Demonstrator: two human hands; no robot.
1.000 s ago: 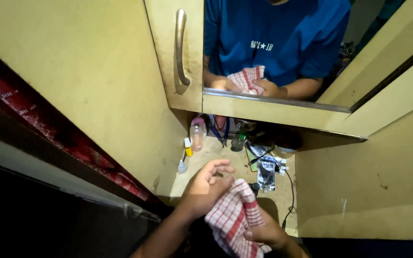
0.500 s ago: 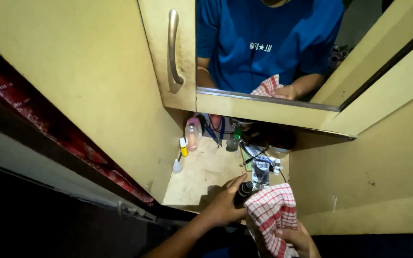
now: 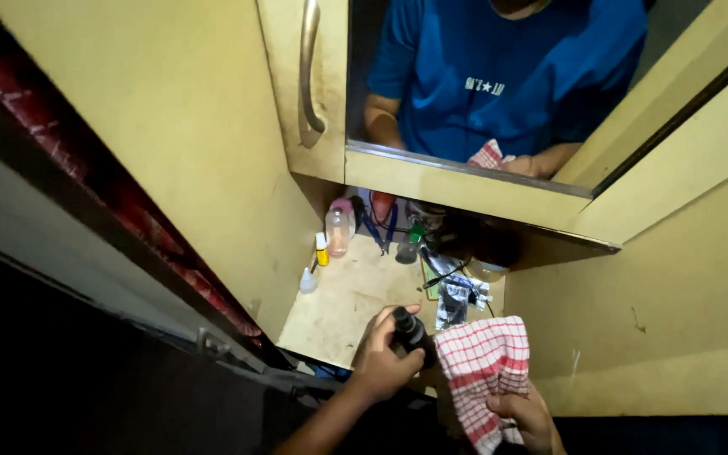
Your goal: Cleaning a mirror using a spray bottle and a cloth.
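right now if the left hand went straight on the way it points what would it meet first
Probably the shiny silver foil packet just beyond the left hand and its small black bottle; depth is unclear.

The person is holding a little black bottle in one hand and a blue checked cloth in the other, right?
Not quite. The head view shows the cloth is red and white checked, not blue. The left hand does hold the black bottle, and the right hand holds the cloth.

From where I'm watching, my left hand point(image 3: 383, 358) comes in from about 7 o'clock, forearm angled up, fingers curled tight with the thumb on top, clearly gripping. My right hand point(image 3: 526, 417) sits low at 5 o'clock, fingers pinched closed, knuckles partly hidden, wrist cut off by the frame edge.
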